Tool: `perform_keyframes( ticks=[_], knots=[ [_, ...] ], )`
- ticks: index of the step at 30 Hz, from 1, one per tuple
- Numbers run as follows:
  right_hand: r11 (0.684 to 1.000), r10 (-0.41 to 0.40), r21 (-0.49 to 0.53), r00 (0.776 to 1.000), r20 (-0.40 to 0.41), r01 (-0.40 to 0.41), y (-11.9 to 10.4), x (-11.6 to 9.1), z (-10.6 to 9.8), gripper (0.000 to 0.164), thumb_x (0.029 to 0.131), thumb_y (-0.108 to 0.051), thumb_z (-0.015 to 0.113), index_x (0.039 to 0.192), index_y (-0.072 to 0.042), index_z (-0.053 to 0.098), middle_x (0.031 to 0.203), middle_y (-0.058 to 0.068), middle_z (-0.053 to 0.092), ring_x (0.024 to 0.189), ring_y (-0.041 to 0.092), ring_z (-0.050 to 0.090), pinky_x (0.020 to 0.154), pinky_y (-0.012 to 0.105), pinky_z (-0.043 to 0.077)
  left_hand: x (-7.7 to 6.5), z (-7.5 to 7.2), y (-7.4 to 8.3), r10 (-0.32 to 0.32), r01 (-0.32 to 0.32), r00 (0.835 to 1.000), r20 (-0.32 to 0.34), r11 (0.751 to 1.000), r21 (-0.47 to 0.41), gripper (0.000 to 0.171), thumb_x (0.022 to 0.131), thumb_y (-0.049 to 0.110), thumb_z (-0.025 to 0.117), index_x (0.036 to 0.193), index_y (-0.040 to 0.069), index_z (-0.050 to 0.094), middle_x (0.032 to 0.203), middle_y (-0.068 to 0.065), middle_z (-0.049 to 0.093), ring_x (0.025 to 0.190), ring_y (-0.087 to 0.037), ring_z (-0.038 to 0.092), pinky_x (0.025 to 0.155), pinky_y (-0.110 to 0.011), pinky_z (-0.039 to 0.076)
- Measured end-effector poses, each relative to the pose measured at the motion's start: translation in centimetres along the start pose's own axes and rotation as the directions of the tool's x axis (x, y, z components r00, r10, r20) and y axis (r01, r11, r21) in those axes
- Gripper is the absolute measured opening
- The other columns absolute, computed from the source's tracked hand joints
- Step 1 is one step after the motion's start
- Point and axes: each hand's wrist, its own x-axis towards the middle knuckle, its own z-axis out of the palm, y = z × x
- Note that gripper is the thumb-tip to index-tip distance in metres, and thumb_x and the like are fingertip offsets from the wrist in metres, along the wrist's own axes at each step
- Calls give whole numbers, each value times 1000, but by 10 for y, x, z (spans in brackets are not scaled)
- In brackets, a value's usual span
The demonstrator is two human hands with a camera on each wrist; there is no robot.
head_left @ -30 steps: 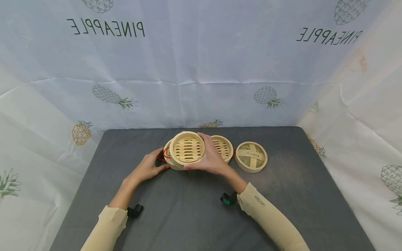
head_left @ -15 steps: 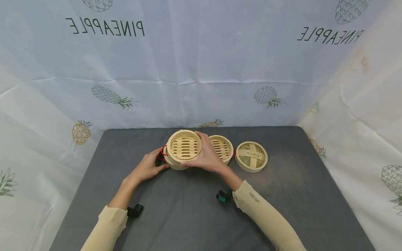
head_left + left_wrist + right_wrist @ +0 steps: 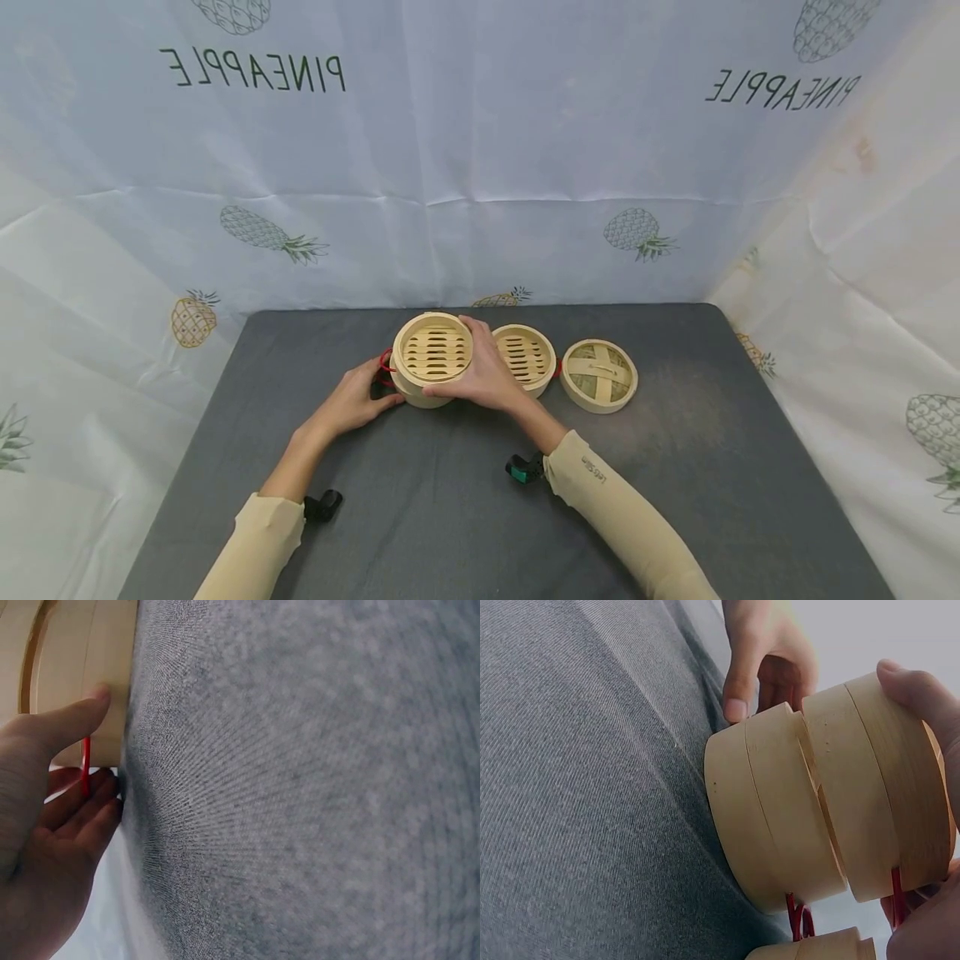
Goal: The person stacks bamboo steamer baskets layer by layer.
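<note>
My right hand (image 3: 486, 371) grips a round bamboo steamer basket (image 3: 432, 347) with a slatted base, thumb at the near side and fingers at the far side. It sits over a second bamboo steamer basket (image 3: 423, 402) on the table. In the right wrist view a thin uneven gap shows between the upper basket (image 3: 870, 780) and the lower basket (image 3: 765, 810). My left hand (image 3: 357, 395) holds the lower basket's left side. In the left wrist view, its thumb (image 3: 79, 720) lies on the basket wall, with fingers around the end by a red loop handle (image 3: 86, 761).
Just right of the stack stands another slatted steamer basket (image 3: 525, 354), partly behind my right hand. Beside it lies a woven bamboo lid (image 3: 600, 375) with a crossed strap. The grey cloth-covered table (image 3: 420, 500) ends at a pineapple-print curtain (image 3: 465, 250).
My right hand has moved left with the upper basket, bringing it over the lower one and covering more of it. The left hand has stayed in place.
</note>
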Motion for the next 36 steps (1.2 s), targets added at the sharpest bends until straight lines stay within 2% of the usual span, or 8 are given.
perform_keyframes(
  ticks=[4, 6, 8, 15, 25, 36],
  knots=[
    [1000, -3, 5, 1000, 2, 3, 1, 1, 3, 128, 71, -48, 100, 171, -17, 27, 171, 14, 35, 152, 35, 47, 124, 60, 44, -1, 1, 1, 7, -6, 1000, 10, 1000, -10, 65, 95, 28, 87, 147, 2, 59, 125, -19, 73, 110, -31, 74, 91, -49, 62],
    [1000, -6, 7, 1000, 7, 6, 1, 1, 4, 128, 71, -49, 100, 171, -16, 27, 170, 15, 35, 152, 35, 47, 123, 60, 44, -1, -2, 10, -20, 20, 999, 40, 1000, -8, 67, 93, 21, 88, 149, 1, 57, 127, -20, 73, 112, -35, 74, 94, -55, 62],
    [1000, -8, 8, 1000, 13, 8, 1, 1, 6, 128, 72, -49, 99, 171, -15, 27, 170, 16, 35, 151, 36, 48, 123, 60, 45, -1, -3, 12, -36, 36, 998, 54, 999, -5, 70, 93, 18, 88, 152, 1, 55, 130, -20, 72, 114, -36, 74, 96, -56, 61],
    [1000, -13, -4, 1000, 10, 13, 3, 5, 10, 128, 72, -48, 100, 171, -15, 26, 171, 16, 34, 153, 36, 46, 123, 61, 44, -1, -1, 12, -10, 10, 1000, 8, 1000, 25, 70, 90, 16, 89, 150, 0, 57, 131, -22, 72, 112, -36, 74, 93, -55, 62],
    [1000, -15, -23, 1000, 16, 15, 1, 11, 12, 127, 73, -51, 98, 171, -14, 26, 173, 15, 33, 156, 37, 42, 124, 64, 42, 0, -2, 15, -73, 71, 996, 53, 997, 32, 70, 93, 15, 88, 152, 3, 54, 134, -19, 72, 117, -34, 74, 99, -53, 61],
    [999, -12, -43, 1000, 21, 13, -2, 14, 14, 128, 72, -52, 98, 171, -16, 26, 172, 14, 33, 157, 37, 40, 124, 64, 42, 1, -4, 17, -79, 77, 996, 44, 996, 38, 70, 92, 16, 89, 152, 4, 55, 133, -18, 72, 117, -33, 74, 99, -53, 61]
  ],
)
